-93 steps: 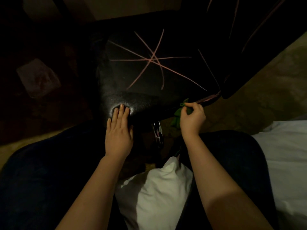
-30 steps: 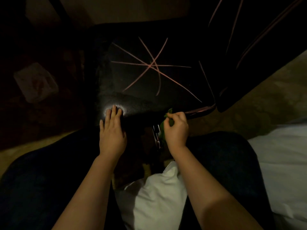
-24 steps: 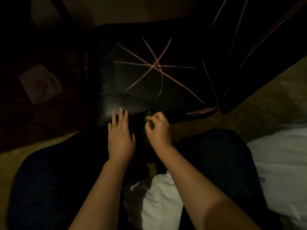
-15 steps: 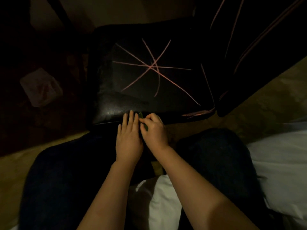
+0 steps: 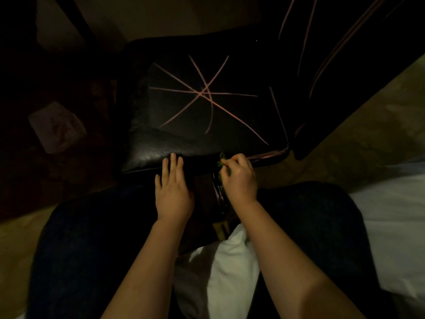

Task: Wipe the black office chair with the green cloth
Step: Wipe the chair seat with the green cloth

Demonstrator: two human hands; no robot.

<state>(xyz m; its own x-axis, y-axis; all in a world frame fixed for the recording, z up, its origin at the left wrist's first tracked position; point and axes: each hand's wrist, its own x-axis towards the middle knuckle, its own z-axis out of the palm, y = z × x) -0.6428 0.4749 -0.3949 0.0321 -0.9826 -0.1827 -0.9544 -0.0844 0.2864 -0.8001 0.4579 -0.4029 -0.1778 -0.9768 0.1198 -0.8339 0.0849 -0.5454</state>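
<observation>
The green cloth is showing only as a small crumpled tuft, bunched into soft folds against the front edge of the black office chair, toward the seat's right front corner. The right hand is pinching it, its grip closed tight with the fingers curled over the fabric and the thumb pressing in, so most of the cloth is lying hidden inside the fist. The seat is looking like pebbled, slightly glossy leather or vinyl, squarish with rounded corners, and thin pink lines are crossing on it in a star shape; more pink streaks are running along the right front edge and up the dark backrest rising at upper right. The left hand is lying flat and holding nothing, its grip fully loose, its straight fingers touching the seat's front lip well apart from the cloth. Below the seat, between the two hands, a shiny metal part is catching light, partly covered by the right hand. Dark trouser knees are flanking the forearms, white fabric is bunching between them, white bedding is spreading at right, and a pale, blurred object is resting on the dim floor at left.
</observation>
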